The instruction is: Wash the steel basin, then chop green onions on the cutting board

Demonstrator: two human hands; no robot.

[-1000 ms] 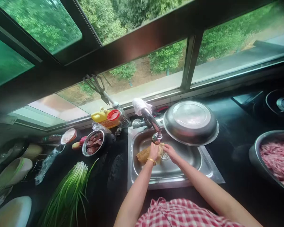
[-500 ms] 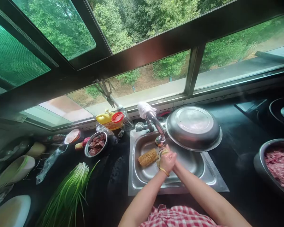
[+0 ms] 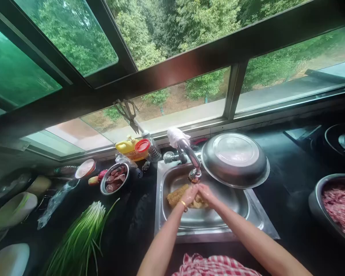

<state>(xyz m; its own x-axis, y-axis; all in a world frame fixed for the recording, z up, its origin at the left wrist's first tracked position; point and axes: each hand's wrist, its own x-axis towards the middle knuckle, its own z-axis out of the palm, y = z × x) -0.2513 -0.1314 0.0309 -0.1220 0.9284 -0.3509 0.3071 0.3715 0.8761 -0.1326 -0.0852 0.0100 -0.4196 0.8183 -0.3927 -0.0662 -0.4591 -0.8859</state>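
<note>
My left hand [image 3: 189, 194] and my right hand [image 3: 206, 193] meet just below the tap [image 3: 194, 174], over the steel sink [image 3: 232, 211]. Both look cupped, fingers extended towards each other; some fingertips are hidden. Under and between them sits a pale yellowish crumpled thing [image 3: 199, 203], partly covered by the hands; its kind is unclear. It appears to lie in the basin rather than in my grasp. Beside my left hand lies a brown, rough, cylinder-shaped scrubber [image 3: 175, 196], like a loofah. A yellow bangle [image 3: 184, 206] is on my left wrist.
An upturned steel basin [image 3: 235, 161] overlaps the sink's back right edge. On the left are spring onions [image 3: 83, 234] and a bowl of dark reddish chunks [image 3: 115, 178]. At right stands a pot of minced meat [image 3: 340, 207]. A yellow jug [image 3: 130, 147] stands near the window.
My hands were clasped tightly around the pale crumpled thing. They have come apart into a cupped shape under the tap, and that thing now shows lower in the sink.
</note>
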